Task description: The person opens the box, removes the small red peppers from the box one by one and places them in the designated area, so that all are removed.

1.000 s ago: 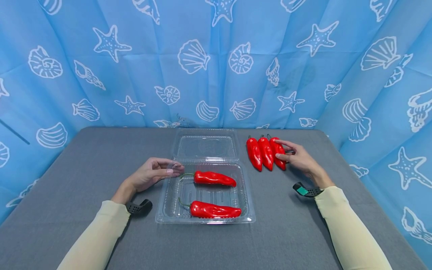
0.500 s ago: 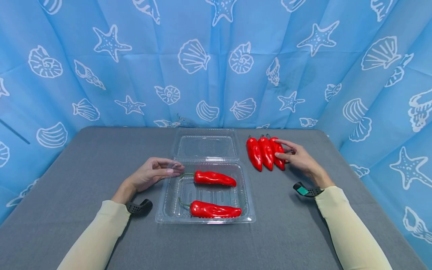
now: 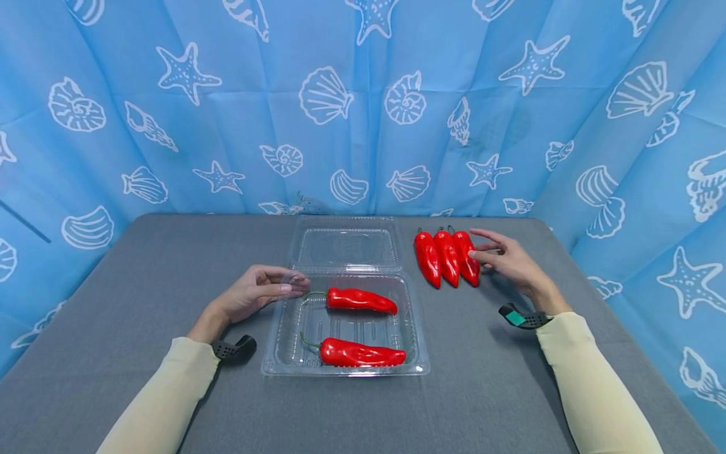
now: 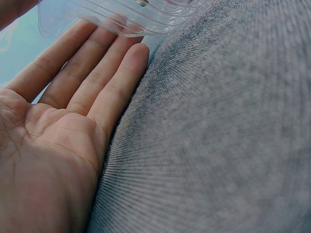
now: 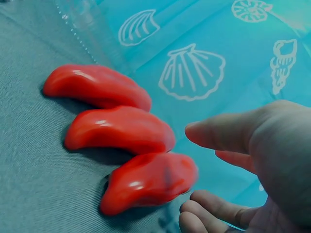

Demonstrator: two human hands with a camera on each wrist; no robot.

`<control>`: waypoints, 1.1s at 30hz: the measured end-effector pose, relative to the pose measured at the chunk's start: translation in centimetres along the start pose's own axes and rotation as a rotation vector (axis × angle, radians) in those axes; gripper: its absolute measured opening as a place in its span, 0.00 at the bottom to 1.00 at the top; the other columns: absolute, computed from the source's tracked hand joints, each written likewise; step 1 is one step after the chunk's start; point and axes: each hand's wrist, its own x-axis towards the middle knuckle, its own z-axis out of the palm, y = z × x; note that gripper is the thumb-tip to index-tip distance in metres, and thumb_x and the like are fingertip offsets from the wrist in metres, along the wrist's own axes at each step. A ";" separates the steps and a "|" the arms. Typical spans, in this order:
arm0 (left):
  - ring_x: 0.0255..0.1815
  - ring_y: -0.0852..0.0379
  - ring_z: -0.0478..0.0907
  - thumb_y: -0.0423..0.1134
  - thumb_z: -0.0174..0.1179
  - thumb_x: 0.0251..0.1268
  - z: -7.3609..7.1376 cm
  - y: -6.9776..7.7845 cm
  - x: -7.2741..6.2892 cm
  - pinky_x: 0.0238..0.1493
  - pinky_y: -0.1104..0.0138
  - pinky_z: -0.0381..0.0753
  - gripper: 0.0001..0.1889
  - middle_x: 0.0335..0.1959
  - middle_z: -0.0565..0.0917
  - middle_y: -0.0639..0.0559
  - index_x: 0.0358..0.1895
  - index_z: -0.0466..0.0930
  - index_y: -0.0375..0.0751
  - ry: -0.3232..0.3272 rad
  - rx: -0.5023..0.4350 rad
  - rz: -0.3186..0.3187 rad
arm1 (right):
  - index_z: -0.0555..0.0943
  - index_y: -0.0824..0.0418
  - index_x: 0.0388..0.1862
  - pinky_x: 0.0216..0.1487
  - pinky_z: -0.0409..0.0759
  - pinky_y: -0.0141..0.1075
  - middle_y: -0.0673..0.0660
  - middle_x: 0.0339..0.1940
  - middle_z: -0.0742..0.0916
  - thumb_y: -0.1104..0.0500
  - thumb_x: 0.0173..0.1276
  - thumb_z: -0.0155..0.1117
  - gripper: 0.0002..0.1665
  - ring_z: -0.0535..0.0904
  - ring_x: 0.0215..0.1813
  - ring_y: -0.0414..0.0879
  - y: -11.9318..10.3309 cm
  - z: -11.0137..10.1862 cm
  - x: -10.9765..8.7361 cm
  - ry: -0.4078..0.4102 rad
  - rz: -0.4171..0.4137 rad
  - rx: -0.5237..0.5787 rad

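Observation:
My left hand [image 3: 255, 291] is at the left rim of a clear plastic clamshell box [image 3: 357, 329]; in the left wrist view its fingers [image 4: 82, 80] lie straight, their tips at the plastic. Inside the box are two red peppers, the upper one [image 3: 361, 301] and the lower one [image 3: 363, 353], both with green stems to the left. My right hand [image 3: 513, 261] hovers with parted fingers just right of the rightmost pepper [image 3: 466, 260] in a row of three. The middle pepper [image 5: 119, 130] and leftmost pepper [image 5: 97, 85] lie beside it. Nothing is in that hand.
The box's clear lid [image 3: 347, 247] lies folded back flat behind it. A grey cloth [image 3: 340, 416] covers the table. Behind the table hangs a blue curtain [image 3: 227, 126] with white shells and starfish. Each wrist wears a black band [image 3: 524, 317].
My right hand has shifted a little to the right, its fingers drawing off the rightmost pepper and spreading wider. The left hand, the box and the peppers stay about where they were.

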 end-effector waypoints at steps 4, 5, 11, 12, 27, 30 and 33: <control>0.62 0.47 0.80 0.27 0.58 0.70 0.0 -0.1 0.0 0.65 0.58 0.78 0.21 0.60 0.81 0.34 0.63 0.73 0.21 -0.002 -0.004 0.004 | 0.57 0.57 0.82 0.59 0.80 0.52 0.73 0.71 0.69 0.51 0.76 0.60 0.41 0.69 0.66 0.66 -0.4 -0.2 -0.1 0.008 -0.010 -0.025; 0.62 0.47 0.80 0.27 0.58 0.70 0.0 -0.1 0.0 0.65 0.58 0.78 0.21 0.60 0.81 0.34 0.63 0.73 0.21 -0.002 -0.004 0.004 | 0.57 0.57 0.82 0.59 0.80 0.53 0.73 0.71 0.69 0.50 0.76 0.61 0.41 0.69 0.66 0.67 -0.5 -0.2 -0.1 0.008 -0.010 -0.029; 0.62 0.46 0.80 0.27 0.58 0.70 0.1 0.0 0.0 0.64 0.58 0.78 0.21 0.61 0.81 0.32 0.64 0.73 0.20 -0.002 0.001 0.006 | 0.57 0.57 0.82 0.61 0.79 0.59 0.74 0.72 0.68 0.49 0.76 0.62 0.43 0.69 0.66 0.69 -1.1 0.0 -0.2 0.005 -0.021 -0.042; 0.62 0.46 0.80 0.27 0.58 0.70 0.1 0.0 0.0 0.64 0.58 0.78 0.21 0.61 0.81 0.32 0.64 0.72 0.20 -0.002 0.000 0.006 | 0.57 0.56 0.82 0.62 0.79 0.59 0.74 0.72 0.68 0.49 0.76 0.62 0.43 0.70 0.66 0.69 -1.3 0.0 -0.3 0.004 -0.025 -0.041; 0.62 0.47 0.81 0.27 0.58 0.70 0.0 -0.1 0.1 0.64 0.57 0.78 0.21 0.60 0.81 0.33 0.64 0.73 0.20 0.002 -0.006 0.001 | 0.59 0.56 0.81 0.58 0.80 0.58 0.71 0.70 0.70 0.51 0.73 0.65 0.43 0.70 0.65 0.67 -3.5 0.7 -1.2 -0.012 -0.091 -0.059; 0.62 0.47 0.80 0.26 0.57 0.70 0.0 -0.1 0.0 0.65 0.57 0.78 0.21 0.60 0.81 0.33 0.63 0.73 0.21 -0.002 -0.009 0.008 | 0.61 0.56 0.81 0.56 0.81 0.56 0.71 0.70 0.71 0.53 0.72 0.66 0.42 0.69 0.65 0.66 -3.9 1.0 -1.3 -0.019 -0.116 -0.058; 0.63 0.47 0.80 0.26 0.57 0.70 0.0 0.0 0.0 0.65 0.57 0.78 0.21 0.61 0.81 0.33 0.63 0.73 0.21 -0.008 -0.014 0.012 | 0.62 0.56 0.80 0.56 0.82 0.56 0.70 0.69 0.71 0.54 0.72 0.66 0.41 0.69 0.65 0.66 -4.2 1.3 -1.4 -0.023 -0.135 -0.060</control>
